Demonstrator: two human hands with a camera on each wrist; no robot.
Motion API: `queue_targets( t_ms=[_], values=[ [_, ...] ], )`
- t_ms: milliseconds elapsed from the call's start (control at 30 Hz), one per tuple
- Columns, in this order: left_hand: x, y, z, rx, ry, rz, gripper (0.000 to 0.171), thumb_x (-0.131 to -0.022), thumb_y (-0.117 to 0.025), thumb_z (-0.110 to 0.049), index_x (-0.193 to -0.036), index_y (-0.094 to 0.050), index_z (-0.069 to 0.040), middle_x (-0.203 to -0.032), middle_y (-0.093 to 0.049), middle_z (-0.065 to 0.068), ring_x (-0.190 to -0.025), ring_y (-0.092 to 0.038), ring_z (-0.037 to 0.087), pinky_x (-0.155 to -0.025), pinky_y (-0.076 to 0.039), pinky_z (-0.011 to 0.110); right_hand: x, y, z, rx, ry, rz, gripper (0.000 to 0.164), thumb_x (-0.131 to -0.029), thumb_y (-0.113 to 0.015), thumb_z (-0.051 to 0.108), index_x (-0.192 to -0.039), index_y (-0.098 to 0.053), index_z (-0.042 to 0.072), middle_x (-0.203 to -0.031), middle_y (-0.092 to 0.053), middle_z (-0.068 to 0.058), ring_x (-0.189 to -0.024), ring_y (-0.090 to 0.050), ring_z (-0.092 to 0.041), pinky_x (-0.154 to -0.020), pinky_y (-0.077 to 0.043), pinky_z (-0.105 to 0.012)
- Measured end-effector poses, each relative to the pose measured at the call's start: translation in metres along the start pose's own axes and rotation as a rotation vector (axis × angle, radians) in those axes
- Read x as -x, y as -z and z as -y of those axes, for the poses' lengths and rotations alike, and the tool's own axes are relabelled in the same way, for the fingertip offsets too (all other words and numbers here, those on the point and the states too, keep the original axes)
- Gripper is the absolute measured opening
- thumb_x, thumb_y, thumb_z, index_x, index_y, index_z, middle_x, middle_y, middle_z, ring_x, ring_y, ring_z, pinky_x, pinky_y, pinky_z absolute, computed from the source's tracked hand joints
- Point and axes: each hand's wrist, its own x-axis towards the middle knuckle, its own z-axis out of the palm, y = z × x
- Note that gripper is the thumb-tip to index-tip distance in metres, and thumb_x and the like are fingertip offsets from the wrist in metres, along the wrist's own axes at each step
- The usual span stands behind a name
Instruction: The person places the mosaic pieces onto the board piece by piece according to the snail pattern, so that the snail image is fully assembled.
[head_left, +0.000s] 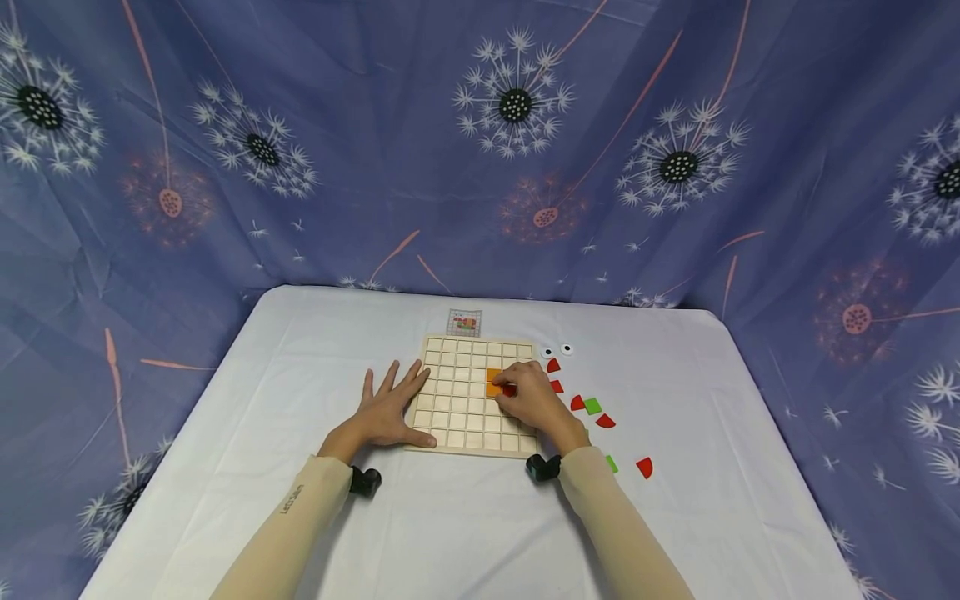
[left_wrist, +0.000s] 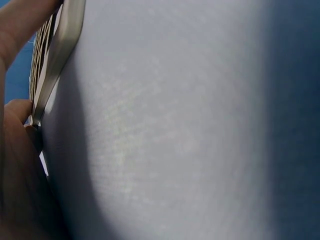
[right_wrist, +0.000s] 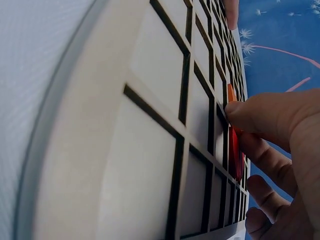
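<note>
A pale wooden grid board (head_left: 450, 400) lies on the white table in front of me. My left hand (head_left: 386, 414) is spread along its left edge, fingers straight and the thumb on the near corner. On the right half of the board, my right hand (head_left: 531, 396) has thumb and index finger about a red piece (head_left: 509, 390). That red piece (right_wrist: 234, 152) sits low against the grid in the right wrist view, partly behind the fingers. Orange square tiles (head_left: 492, 389) lie just left of it in the grid. The left wrist view shows mostly blurred white cloth beside the board's edge (left_wrist: 60, 55).
Right of the board lie red quarter-round pieces (head_left: 645, 467), green pieces (head_left: 592, 406) and two white discs with black dots (head_left: 567, 348). A small picture card (head_left: 465, 322) touches or nearly touches the board's far edge. A blue dandelion-patterned curtain (head_left: 420, 167) surrounds the table.
</note>
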Motion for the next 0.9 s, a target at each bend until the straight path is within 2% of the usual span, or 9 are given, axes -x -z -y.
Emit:
queue_targets(
  t_ms=[700,900],
  values=[
    [0.0008,0.0014,-0.0032,0.001,0.001,-0.006,0.129,-0.068,-0.084,-0.07,-0.166,-0.02,-0.016,-0.175,-0.007,0.007,-0.159,0.004,0.045,-0.118,0.015,0.073,0.0038,-0.0003,0.0011,-0.022,-0.007,-0.016,0.024,-0.091,-0.077,0.018,-0.115,-0.079,0.014,-0.118,-0.071,-0.005,-0.12,-0.053,-0.031,-0.105,-0.045,-0.047],
    [0.0019,0.0023,-0.0043,0.008,-0.005,-0.012,0.128,-0.069,-0.085,-0.068,-0.166,-0.021,-0.015,-0.175,-0.008,0.008,-0.159,0.003,0.046,-0.118,0.015,0.074,0.0064,0.0024,0.0044,-0.109,0.025,-0.037,0.027,-0.089,-0.079,0.015,-0.116,-0.078,0.01,-0.118,-0.072,-0.007,-0.116,-0.057,-0.03,-0.105,-0.046,-0.047]
  ],
)
